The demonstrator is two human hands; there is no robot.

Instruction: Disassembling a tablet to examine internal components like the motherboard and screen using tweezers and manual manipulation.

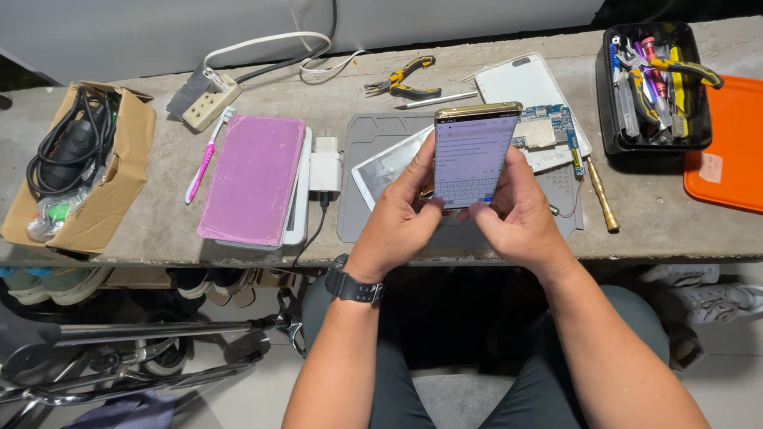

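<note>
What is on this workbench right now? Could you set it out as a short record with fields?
Left hand: grips the phone's left edge
Right hand: grips its right edge
Phone: upright, screen lit, keyboard showing
Behind it: grey mat, opened device with circuit board
Left: pink pad, toothbrush, cardboard box of cables
Right: black tool tray, orange tray

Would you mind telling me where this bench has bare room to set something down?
Bare concrete lies between the brown cardboard box and the pink rectangular pad, crossed only by a pink toothbrush. The flat orange plastic tray is nearly bare. The grey work mat is crowded.
</note>
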